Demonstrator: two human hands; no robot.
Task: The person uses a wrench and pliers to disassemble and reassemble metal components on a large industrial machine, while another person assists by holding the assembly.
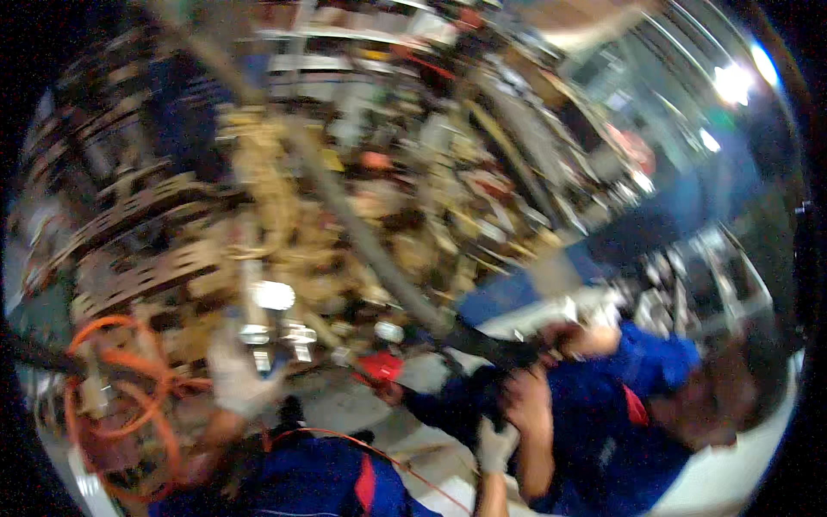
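My left hand (241, 375), in a pale glove, is raised beside shiny metal fittings (258, 336) on the tan machine (274, 181). Blur hides whether its fingers grip them. My right hand (496, 445), gloved too, is closed near a co-worker's bare forearm (532, 431); a dark thing shows at its fingers, too smeared to name. A thick dark hose (370, 246) slants down from the upper left to the co-worker's hands (527, 392). Low in the middle, a red object (379, 369) lies by the co-worker's dark sleeve.
A co-worker in blue (594, 431) bends in close on my right. Looped orange hose (121, 414) hangs at the left. Slotted tan steel beams (155, 276) stand behind it. Metal parts (672, 284) are heaped at the right, near a blue surface (517, 293).
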